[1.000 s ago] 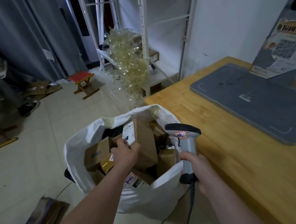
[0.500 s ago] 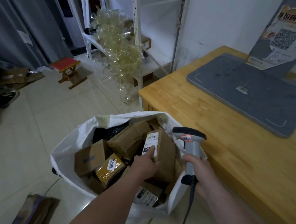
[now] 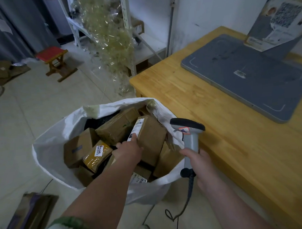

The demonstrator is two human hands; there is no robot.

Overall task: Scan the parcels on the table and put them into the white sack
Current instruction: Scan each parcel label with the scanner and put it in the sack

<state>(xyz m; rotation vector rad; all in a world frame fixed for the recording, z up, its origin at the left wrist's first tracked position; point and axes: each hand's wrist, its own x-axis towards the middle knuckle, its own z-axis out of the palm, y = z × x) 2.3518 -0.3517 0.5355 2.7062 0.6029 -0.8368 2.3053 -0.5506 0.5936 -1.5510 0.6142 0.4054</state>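
One parcel point(image 3: 153, 138), a brown carton with a white label strip, lies tilted on top of the heap inside the white sack point(image 3: 48, 147). My left hand point(image 3: 129, 150) grips its near edge, with the forefinger laid on the label and the thumb over the brown face.

The sack stands open on the floor just beside the bench point(image 3: 218, 137) corner. It is filled nearly to the rim with other parcels point(image 3: 78, 148): brown cartons, a yellow-taped carton point(image 3: 96, 155) and something black at the back.

My right hand point(image 3: 200, 162) is closed round the handle of the grey scanner point(image 3: 189, 135). The scanner has a dark head and is held upright between the sack's right rim and the bench. Its cable point(image 3: 189, 185) drops to the floor.

On the bench there is a grey mat point(image 3: 249, 77), with a printed board point(image 3: 278, 18) propped at its far side.

Beyond the sack, a tangle of clear plastic point(image 3: 111, 37) hangs at a white shelf rack point(image 3: 150, 44), and a red-topped stool point(image 3: 55, 59) stands farther left. Flattened cardboard point(image 3: 29, 217) lies on the floor at near left.
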